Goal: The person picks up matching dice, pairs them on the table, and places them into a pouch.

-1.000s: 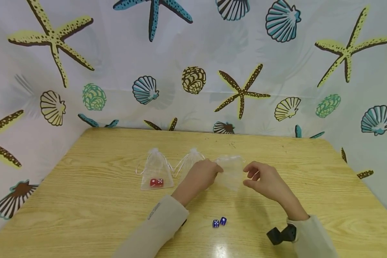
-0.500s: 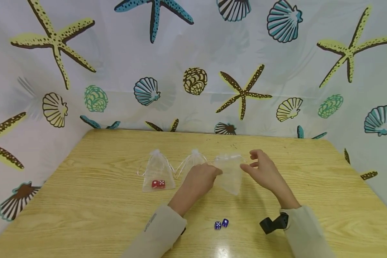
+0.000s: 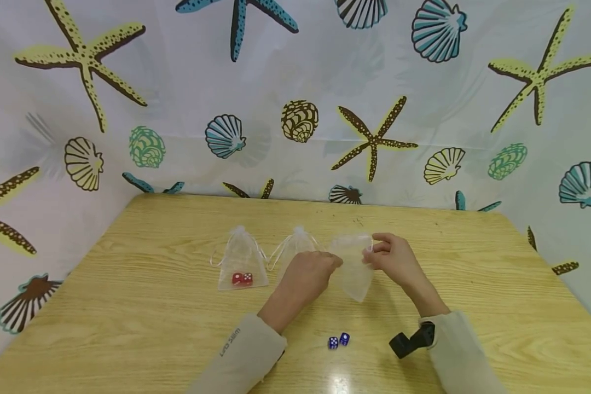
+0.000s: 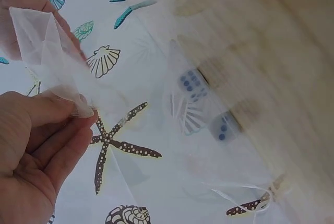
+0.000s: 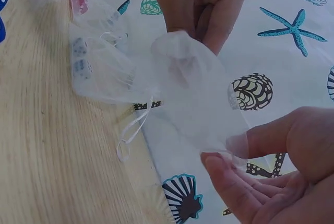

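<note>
My left hand (image 3: 308, 275) pinches the left edge of a sheer white drawstring bag (image 3: 357, 268), held up off the table. On the bag's other side, my right hand (image 3: 398, 260) pinches the upper edge between thumb and fingers. In the right wrist view the bag's mouth looks spread, and the right thumb tip (image 5: 237, 144) shows through the mesh. Nothing is seen inside this bag. Two blue dice (image 3: 333, 342) lie on the table nearer to me. Farther left, a second drawstring bag (image 3: 239, 251) lies flat with two red dice (image 3: 242, 279) in it.
Between them lies a third drawstring bag (image 3: 297, 241), partly covered by my left hand. Dark-spotted dice (image 4: 193, 84) show through its mesh in the left wrist view. The wooden table (image 3: 143, 323) ends at a white shell-print cloth (image 3: 256, 82) behind and at both sides.
My right hand has moved in to the left and taken hold of the bag's right edge. The left hand keeps its pinch in nearly the same spot. The blue dice stay put.
</note>
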`<state>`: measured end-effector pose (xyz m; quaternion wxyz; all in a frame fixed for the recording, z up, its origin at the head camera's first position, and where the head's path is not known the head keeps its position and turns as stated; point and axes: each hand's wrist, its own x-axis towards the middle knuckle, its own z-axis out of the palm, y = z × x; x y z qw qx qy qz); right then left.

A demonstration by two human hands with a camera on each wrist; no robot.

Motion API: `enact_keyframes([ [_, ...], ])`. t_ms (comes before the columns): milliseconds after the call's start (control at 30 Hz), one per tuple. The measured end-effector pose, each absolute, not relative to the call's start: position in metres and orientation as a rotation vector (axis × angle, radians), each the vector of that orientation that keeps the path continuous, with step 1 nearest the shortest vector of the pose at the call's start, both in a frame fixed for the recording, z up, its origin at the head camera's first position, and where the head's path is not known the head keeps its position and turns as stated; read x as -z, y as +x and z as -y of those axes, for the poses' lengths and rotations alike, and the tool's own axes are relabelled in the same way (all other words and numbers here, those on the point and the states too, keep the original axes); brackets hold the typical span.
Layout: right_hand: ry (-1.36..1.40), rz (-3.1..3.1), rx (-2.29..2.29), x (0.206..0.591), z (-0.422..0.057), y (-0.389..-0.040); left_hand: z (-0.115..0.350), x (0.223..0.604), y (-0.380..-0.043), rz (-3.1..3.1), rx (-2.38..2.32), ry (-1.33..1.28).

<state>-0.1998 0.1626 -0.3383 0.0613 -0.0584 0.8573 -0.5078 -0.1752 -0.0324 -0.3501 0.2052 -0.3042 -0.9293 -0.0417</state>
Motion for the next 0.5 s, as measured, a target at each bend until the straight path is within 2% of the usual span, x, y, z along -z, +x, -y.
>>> enact_keyframes([
  [300, -0.133, -2.62, 1.725, 0.3392, -0.1646, -0.2023, 0.035, 0.348, -0.1733, 2.665, 0.228, -0.875],
  [500, -0.089, -2.647, 1.768, 0.3351, -0.1708, -0.2017, 0.0382, 0.348, -0.1775, 2.66, 0.424, -0.796],
])
